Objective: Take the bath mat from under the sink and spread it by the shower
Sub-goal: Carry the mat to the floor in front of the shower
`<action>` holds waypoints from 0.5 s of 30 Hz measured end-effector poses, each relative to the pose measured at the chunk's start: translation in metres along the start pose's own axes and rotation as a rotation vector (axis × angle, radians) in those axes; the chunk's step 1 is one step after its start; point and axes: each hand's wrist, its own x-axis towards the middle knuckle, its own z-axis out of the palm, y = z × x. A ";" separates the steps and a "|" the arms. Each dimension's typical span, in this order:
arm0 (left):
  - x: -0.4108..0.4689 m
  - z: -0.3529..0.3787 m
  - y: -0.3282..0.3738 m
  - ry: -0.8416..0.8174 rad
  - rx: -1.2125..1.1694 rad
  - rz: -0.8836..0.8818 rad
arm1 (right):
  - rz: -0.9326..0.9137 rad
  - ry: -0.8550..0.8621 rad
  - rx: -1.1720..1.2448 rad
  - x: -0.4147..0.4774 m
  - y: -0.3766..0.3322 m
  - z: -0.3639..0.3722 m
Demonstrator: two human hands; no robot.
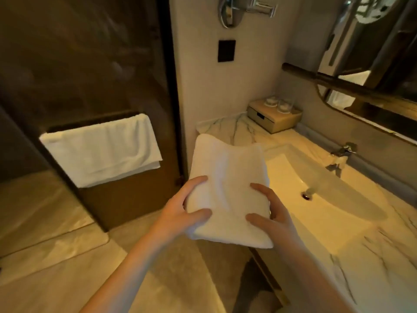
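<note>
White folded bath mat gripped by left hand at 8 o'clock, right hand at 4; fingers beneath hidden.

The folded bath mat is soft white terry cloth, the surface glossy veined marble, the faucet shiny metal, the shower door smooth dark glass.

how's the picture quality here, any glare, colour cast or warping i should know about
Head view: a warm yellow cast tints everything; the folded white bath mat, held in the grip of the left hand and right hand, is nearly blown out; the dark glass shower door carries faint reflections; wide-angle warping bends the marble counter; edges look soft.
</note>
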 end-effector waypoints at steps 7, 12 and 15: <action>-0.116 -0.058 -0.010 0.322 -0.012 -0.077 | -0.033 -0.361 0.004 -0.013 -0.003 0.091; -0.218 -0.073 -0.007 0.494 -0.012 -0.146 | 0.004 -0.524 0.024 -0.064 -0.002 0.145; -0.289 -0.069 -0.005 0.570 -0.004 -0.182 | -0.005 -0.591 -0.013 -0.117 -0.002 0.168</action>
